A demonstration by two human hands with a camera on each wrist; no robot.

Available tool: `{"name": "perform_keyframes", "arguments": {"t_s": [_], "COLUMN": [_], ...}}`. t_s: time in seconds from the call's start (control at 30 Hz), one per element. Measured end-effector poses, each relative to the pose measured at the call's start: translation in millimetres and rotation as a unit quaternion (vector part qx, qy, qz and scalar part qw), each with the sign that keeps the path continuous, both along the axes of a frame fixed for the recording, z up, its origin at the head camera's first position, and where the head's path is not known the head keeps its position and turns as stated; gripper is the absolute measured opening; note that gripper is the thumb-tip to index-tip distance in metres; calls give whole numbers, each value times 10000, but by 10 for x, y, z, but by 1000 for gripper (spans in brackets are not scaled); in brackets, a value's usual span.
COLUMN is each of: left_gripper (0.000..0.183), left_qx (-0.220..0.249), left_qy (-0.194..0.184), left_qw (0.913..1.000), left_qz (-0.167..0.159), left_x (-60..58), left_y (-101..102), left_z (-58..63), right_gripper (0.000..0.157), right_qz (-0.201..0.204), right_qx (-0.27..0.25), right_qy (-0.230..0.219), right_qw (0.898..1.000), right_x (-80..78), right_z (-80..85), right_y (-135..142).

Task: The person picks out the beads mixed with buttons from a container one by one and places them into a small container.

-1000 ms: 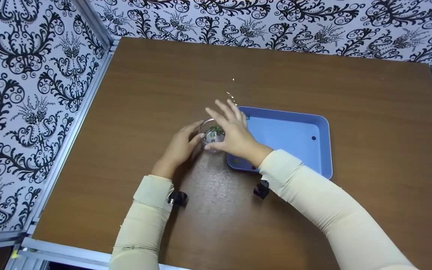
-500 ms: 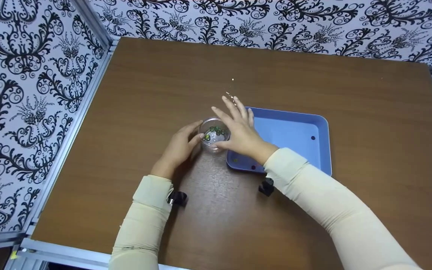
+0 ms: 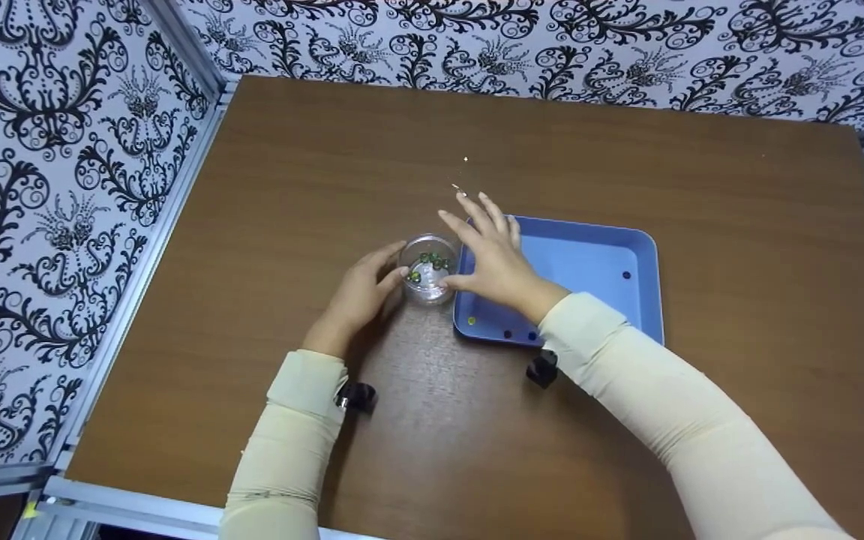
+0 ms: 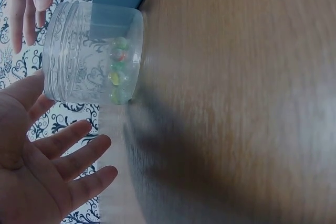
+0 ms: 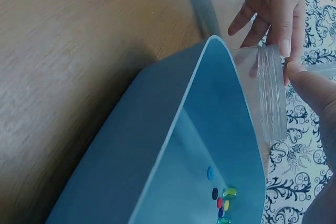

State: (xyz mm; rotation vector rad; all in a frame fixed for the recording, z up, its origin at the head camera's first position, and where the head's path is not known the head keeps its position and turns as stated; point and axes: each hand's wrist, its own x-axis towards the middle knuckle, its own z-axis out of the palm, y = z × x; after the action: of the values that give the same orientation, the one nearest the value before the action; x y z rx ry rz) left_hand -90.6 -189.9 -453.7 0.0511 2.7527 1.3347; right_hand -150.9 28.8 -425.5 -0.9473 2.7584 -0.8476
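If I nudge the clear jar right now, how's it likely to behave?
The clear jar would likely slide before tipping: it stands upright on a broad base on the table. It probably won't flex much, as it holds a clean round shape. The marbles inside look round and uncrowded, so they may roll around.

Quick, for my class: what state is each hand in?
Left hand: open, touching the clear jar.
Right hand: can't tell; fingers spread, but a clear piece shows beside its thumb.
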Motion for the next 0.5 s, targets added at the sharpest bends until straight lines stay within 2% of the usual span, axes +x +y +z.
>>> {"name": "perform_keyframes", "arguments": {"t_s": [0.23,0.5], "left_gripper": [46,46], "left_qx": [60,203], "left_qy": [-15,39], "left_qw": [10000,9997], "left_qz": [18,-108], "left_x": [-4,-19], "left_y": [0,0], "left_z": [-2,-17], "right_gripper": [93,91], "right_qz": [-21,-127], "right_qx": [-70,-239], "right_qy": [-7,-116], "right_qw": [10000,9996], "right_x": [-21,-27], "right_z": [-6,-18], "right_y": [39,79]}}
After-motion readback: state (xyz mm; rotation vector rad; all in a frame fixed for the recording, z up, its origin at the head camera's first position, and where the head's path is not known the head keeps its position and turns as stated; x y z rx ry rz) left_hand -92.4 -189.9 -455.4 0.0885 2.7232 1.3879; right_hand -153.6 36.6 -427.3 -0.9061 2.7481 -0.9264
